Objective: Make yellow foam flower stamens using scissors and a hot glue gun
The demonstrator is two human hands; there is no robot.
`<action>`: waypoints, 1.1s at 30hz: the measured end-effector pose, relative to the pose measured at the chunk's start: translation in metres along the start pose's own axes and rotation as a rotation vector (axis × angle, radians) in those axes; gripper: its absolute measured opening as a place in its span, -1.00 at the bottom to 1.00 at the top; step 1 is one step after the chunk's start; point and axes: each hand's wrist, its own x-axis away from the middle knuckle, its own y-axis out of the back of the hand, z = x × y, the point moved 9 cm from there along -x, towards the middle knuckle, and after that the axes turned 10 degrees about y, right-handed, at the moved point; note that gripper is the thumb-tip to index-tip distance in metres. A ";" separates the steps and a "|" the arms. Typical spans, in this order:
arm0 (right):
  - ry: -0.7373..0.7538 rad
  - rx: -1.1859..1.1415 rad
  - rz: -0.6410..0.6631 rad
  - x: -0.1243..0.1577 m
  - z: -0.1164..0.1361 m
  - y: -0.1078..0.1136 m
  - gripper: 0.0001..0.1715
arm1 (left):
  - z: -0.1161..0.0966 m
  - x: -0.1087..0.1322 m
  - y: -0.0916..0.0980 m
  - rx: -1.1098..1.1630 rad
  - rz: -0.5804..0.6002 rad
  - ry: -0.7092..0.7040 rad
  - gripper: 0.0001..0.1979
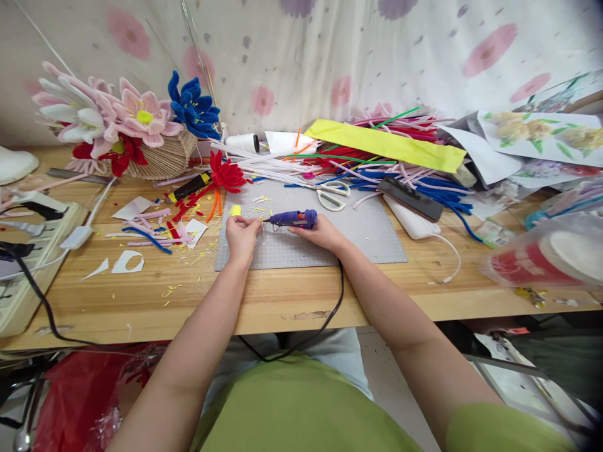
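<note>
My right hand (323, 233) is wrapped around a blue glue gun (294, 218), its nozzle pointing left. The nozzle tip meets the fingertips of my left hand (242, 237), which are pinched together. Whatever lies in that pinch is too small to make out. A yellow piece (235, 210) shows just beyond the left fingers; I cannot tell whether they hold it. Both hands are over a grey cutting mat (301, 254). White-handled scissors (332, 194) rest on the mat past the glue gun. A red fuzzy flower (227, 171) lies at the mat's far left corner.
A black cord (340, 295) runs over the table's front edge. Paper scraps (128, 262) and cut pipe cleaners litter the left. Fuzzy flowers (144, 116) stand behind. Pipe cleaners, a yellow strip (386, 145) and a phone (409, 198) lie back right, a bagged cup (537, 254) far right.
</note>
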 end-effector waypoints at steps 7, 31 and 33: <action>-0.024 -0.005 -0.015 -0.001 -0.002 0.002 -0.48 | 0.001 0.000 0.000 -0.013 0.003 -0.004 -0.60; -0.064 -0.054 -0.277 0.003 -0.021 0.028 -0.48 | 0.002 0.001 -0.002 0.013 0.050 0.045 -0.45; -0.061 -0.050 -0.284 0.003 -0.021 0.029 -0.48 | 0.002 0.001 -0.001 0.008 0.044 0.046 -0.44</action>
